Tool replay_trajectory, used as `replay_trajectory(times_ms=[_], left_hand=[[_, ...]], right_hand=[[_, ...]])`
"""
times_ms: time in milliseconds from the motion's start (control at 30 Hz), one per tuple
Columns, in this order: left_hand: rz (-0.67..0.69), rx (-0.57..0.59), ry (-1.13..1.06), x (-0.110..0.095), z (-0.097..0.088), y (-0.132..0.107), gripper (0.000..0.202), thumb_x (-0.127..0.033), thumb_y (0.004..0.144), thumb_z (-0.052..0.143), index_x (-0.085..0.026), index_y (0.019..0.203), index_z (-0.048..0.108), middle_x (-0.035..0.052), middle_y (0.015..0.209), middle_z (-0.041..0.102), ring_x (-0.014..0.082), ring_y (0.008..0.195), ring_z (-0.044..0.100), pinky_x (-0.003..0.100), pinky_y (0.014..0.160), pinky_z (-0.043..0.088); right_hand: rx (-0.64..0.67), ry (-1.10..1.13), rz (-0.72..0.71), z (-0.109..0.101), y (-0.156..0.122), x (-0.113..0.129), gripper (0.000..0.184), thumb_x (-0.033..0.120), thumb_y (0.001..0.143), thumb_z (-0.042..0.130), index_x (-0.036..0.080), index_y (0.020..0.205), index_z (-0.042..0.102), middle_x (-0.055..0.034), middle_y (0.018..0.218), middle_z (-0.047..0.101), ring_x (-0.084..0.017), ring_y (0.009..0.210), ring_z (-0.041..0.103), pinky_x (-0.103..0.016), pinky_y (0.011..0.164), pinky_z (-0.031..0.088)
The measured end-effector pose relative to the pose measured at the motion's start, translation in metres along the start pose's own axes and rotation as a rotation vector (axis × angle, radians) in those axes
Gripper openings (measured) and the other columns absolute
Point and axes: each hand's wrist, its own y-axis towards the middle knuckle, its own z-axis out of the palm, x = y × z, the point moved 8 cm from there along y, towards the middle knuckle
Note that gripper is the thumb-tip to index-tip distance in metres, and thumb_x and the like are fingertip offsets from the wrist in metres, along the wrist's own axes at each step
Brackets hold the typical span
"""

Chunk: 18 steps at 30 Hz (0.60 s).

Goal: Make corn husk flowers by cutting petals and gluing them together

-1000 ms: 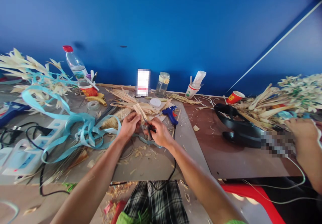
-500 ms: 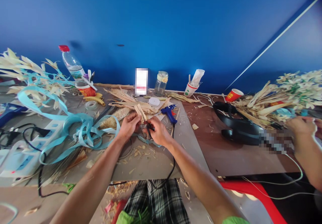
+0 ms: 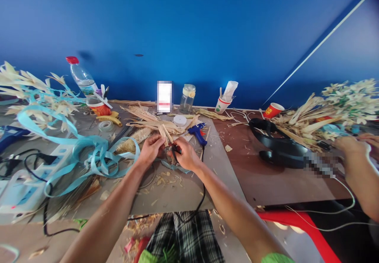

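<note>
My left hand [image 3: 152,149] is closed on a pale strip of dried corn husk [image 3: 165,132], which sticks up above the fingertips. My right hand [image 3: 186,152] grips dark-handled scissors [image 3: 175,149], their blades up against the husk; the fingers partly hide them. Both hands are close together over the grey board [image 3: 166,202]. Small husk clippings [image 3: 166,180] lie scattered below them. Just beyond the hands rests a pile of dried husks [image 3: 142,115] with a white round lid [image 3: 180,120] on it. To the right of the pile lies a blue glue gun [image 3: 197,133].
Looped light-blue ribbon [image 3: 100,156] and a white power strip [image 3: 35,180] lie left. A bottle [image 3: 81,77], phone [image 3: 164,96], glass jar [image 3: 187,99] and paper cup [image 3: 222,104] stand along the wall. At right are a black headband-like device [image 3: 278,148] and another person's hand [image 3: 352,148].
The two strips of husk ends look slightly more spread at the top, and the scissors have shifted slightly in my right hand. The view has moved a little.
</note>
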Motion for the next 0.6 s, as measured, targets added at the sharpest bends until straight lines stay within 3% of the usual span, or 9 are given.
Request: replay_trajectory(times_ms=[400,600], left_hand=[[0.015,0.0,0.02,-0.002,0.0003,0.0006,0.031,-0.044,0.071,0.067,-0.017,0.058,0.057,-0.0022,0.05,0.045,0.0069,0.041,0.034,0.019,0.038,0.026],[0.03,0.003,0.049,-0.0083,0.0015,-0.0016,0.033,-0.044,0.071,0.065,-0.018,0.055,0.055,-0.0025,0.049,0.044,0.0074,0.041,0.034,0.02,0.039,0.025]], right_hand=[[-0.024,0.002,0.003,-0.0006,-0.0012,-0.002,0.007,0.022,0.074,0.063,0.016,0.077,0.06,-0.0016,0.08,0.051,-0.012,0.068,0.049,-0.024,0.062,0.04],[-0.032,0.073,0.051,-0.0024,0.0,-0.0061,0.014,0.024,0.072,0.066,0.017,0.084,0.064,-0.0036,0.083,0.053,-0.013,0.067,0.052,-0.027,0.064,0.043]])
